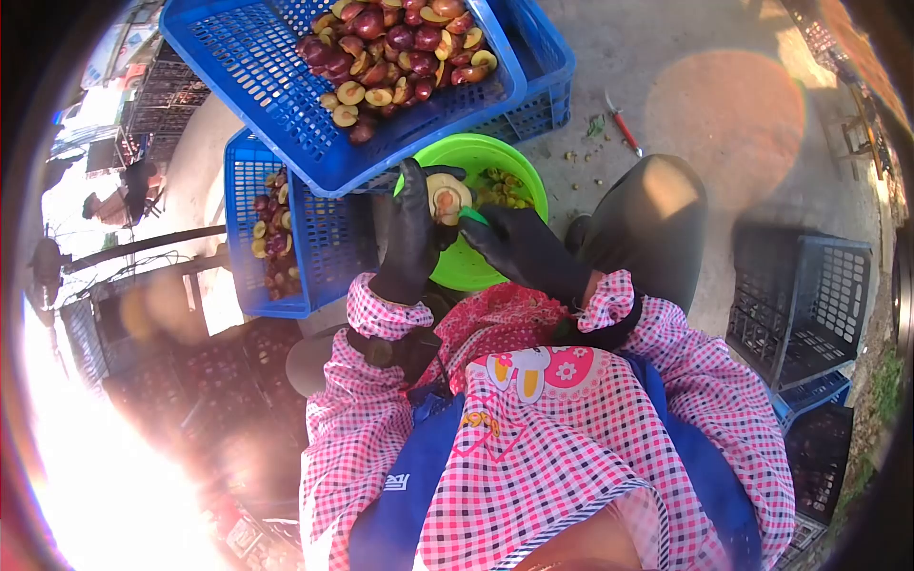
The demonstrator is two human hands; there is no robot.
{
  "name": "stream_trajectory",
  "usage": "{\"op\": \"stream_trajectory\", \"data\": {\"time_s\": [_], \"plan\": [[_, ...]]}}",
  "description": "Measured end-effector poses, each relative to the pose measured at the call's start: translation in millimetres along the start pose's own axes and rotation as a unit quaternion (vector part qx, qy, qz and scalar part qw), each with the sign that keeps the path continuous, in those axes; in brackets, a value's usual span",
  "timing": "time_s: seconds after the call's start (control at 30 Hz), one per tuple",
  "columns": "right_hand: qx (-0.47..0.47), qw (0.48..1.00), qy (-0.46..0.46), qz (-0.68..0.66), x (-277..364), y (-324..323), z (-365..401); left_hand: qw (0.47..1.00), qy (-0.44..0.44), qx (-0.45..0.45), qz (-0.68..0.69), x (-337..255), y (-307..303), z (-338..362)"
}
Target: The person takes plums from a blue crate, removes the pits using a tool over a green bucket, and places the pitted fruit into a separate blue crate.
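My left hand (407, 233), in a black glove, is closed around a cut plum (446, 195) whose pale flesh and brown pit area face up. My right hand (522, 240), gloved in black too, grips a small tool with a green handle (473, 217); its working end is at the plum and cannot be made out. Both hands are above a bright green basin (468, 271) with small yellowish-brown pits or scraps (505, 188) inside. Beyond the hands, a blue crate (249, 90) holds many halved red plums (400, 52).
A second blue crate (309, 285) at the left contains more cut plums (276, 224). Red-handled pruning shears (625, 131) lie on the concrete floor near scattered bits. Black crates (828, 295) stand at the right. Another person (119, 205) is at the far left.
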State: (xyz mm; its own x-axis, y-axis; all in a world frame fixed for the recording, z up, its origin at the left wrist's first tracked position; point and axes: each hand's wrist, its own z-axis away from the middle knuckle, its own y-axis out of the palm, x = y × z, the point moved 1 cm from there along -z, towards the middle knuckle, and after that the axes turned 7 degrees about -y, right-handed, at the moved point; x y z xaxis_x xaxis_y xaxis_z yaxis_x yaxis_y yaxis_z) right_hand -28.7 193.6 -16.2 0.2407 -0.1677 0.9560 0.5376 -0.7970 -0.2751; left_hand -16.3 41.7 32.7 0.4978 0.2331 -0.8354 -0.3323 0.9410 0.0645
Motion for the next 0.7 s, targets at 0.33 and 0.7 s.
{"op": "stream_trajectory", "data": {"time_s": [0.33, 0.7], "plan": [[0.249, 0.709, 0.249, -0.611, 13, -14, 5, 0.980, 0.188, -0.004, -0.058, 11, 7, -25], [0.178, 0.967, 0.076, -0.163, -6, 1, 7, 0.876, 0.427, -0.029, -0.222, -47, -40, -69]]}}
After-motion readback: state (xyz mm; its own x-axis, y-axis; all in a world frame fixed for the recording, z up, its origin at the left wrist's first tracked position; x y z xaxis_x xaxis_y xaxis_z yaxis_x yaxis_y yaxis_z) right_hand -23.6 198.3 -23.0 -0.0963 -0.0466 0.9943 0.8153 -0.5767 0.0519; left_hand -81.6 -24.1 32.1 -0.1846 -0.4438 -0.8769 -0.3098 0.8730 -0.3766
